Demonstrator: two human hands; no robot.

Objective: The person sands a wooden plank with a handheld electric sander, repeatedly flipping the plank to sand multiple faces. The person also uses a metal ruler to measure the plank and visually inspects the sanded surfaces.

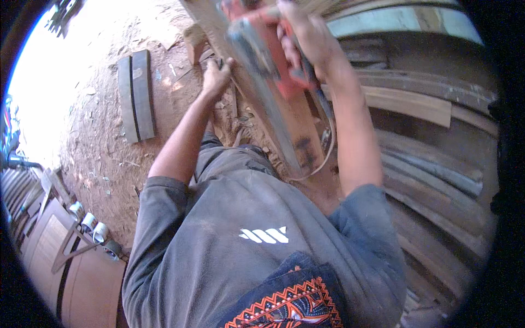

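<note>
A long wooden plank (303, 123) runs from the top of the view down toward my legs, with a dark smudge near its near end. Over its far part my right hand (309, 41) grips the handle of a red electric planer (290, 82), smeared by motion. A cord (330, 136) trails from the tool down beside the plank. Close against the plank's left edge is my left hand (217, 79), its fingers curled and the thumb toward the wood; what lies inside the fingers is hidden.
Two dark boards (143, 93) lie side by side on the dirt floor (95, 142) to the left. Stacked timber (432, 158) fills the right side. At lower left are wooden panels (93, 284) and several small cans (100, 232). A wood block (194, 44) stands beside the plank.
</note>
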